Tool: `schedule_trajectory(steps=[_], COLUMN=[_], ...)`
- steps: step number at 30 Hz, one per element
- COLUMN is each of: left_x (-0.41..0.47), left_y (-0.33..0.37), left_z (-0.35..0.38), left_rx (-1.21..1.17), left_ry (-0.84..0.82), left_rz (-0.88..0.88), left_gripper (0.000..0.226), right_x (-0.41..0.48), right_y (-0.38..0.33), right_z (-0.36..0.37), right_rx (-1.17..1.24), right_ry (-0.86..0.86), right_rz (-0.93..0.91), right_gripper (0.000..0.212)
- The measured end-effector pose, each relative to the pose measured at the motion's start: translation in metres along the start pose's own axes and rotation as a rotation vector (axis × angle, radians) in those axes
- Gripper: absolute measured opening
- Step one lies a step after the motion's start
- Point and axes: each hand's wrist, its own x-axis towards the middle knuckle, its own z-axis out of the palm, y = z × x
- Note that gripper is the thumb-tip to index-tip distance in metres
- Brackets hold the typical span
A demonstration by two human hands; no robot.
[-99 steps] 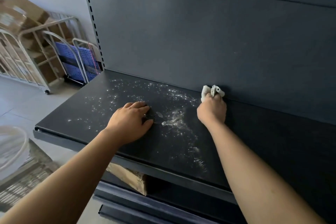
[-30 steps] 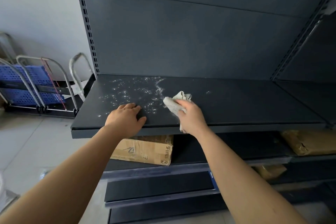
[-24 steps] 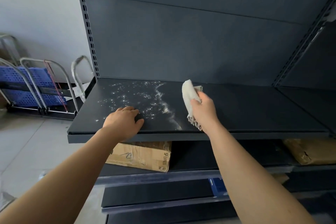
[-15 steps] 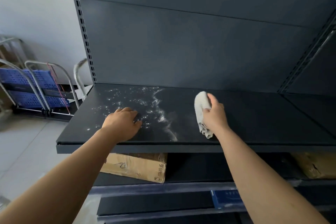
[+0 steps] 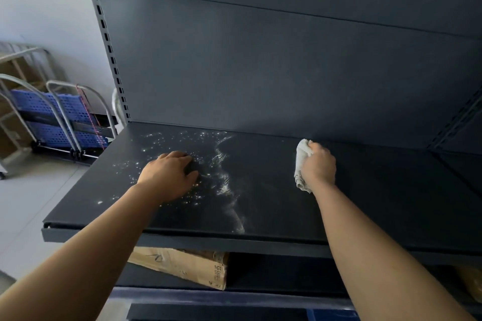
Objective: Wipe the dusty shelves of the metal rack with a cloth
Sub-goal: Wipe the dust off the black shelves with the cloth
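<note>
Half the shelf now reads clean: the right hand has carried the cloth away from the dust toward the back panel, so it sits well right of the pale ridge it pushed up a moment ago. Its grip is clamped on the bunched cloth, which presses against the shelf near the rear edge. The left hand stays flat on the dusty left part, fingers spread and together on nothing, bracing. Compared with the frame a second ago, when the cloth was at the dust line near the front lip, the cloth has swept back and rightward, leaving a curved streak running from rear to front. Compared with the earliest frame, far less scattered powder remains in the middle. By my judgement the right side is done and the left patch, including what lies under the left hand, still needs passes, so the next stroke should return left.
</note>
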Motion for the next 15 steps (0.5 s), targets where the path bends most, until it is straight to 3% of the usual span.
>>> schedule_trajectory(steps=[2,6,8,10,12,15], left_x=[0.003,0.004,0.003,0.002,0.002,-0.001], left_y=[0.0,0.0,-0.001,-0.004,-0.009,-0.021], left_z=[0.002,0.005,0.006,0.005,0.003,0.001], left_rx=[-0.006,-0.004,-0.009,-0.012,-0.013,0.0], left_ry=[0.014,0.029,0.033,0.037,0.04,0.048], left_rz=[-0.012,-0.022,-0.016,-0.016,-0.033,-0.07], left_gripper=[0.057,0.058,0.058,0.057,0.056,0.056], right_x=[-0.004,-0.035,-0.037,-0.02,0.004,0.026], right_y=[-0.024,-0.074,-0.083,-0.071,-0.047,-0.037], right_z=[0.02,0.057,0.061,0.056,0.046,0.046], right_rx=[-0.015,-0.003,0.005,-0.07,-0.159,-0.168], right_ry=[-0.059,-0.324,-0.375,-0.24,-0.104,-0.139], right_rz=[-0.085,-0.421,-0.509,-0.461,-0.282,-0.084], right_gripper=[0.037,0.051,0.054,0.05,0.047,0.049])
